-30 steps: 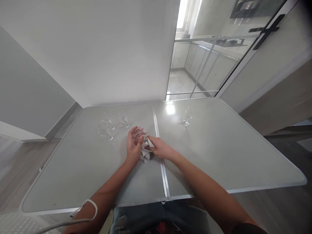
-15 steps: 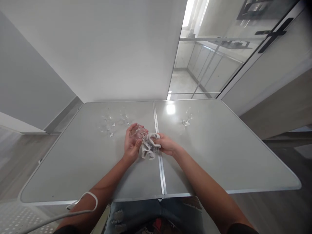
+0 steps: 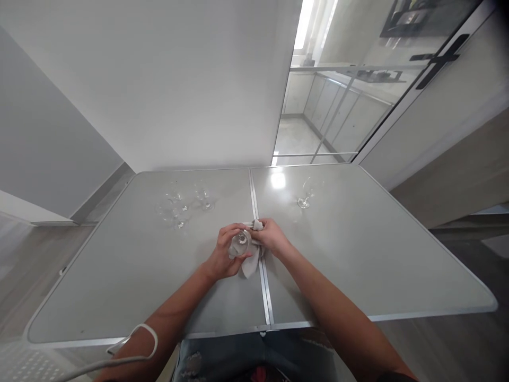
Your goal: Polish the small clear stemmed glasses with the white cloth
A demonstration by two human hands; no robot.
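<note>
My left hand [image 3: 226,253] is closed around a clear wine glass [image 3: 240,242], its round opening or foot turned toward me; which end it is I cannot tell. Against the glass's right side, my right hand [image 3: 271,235] grips a light grey cloth [image 3: 251,264], part of which hangs below the fingers. Both hands are close together over the table's middle seam. Several clear stemmed glasses [image 3: 181,207] stand in a group beyond my left hand. One more stemmed glass [image 3: 304,201] stands on the right half of the table.
The grey folding table [image 3: 358,254] has a metal edge and a metal centre seam [image 3: 264,289]. Behind it rises a white wall [image 3: 199,106], with a glass-paned door [image 3: 326,111] to its right. A white cable [image 3: 153,339] loops by my left forearm.
My left hand has shifted right and toward me, turning the glass. The cloth has been bunched differently in my right hand, with a corner hanging lower. The standing glasses have stayed put.
</note>
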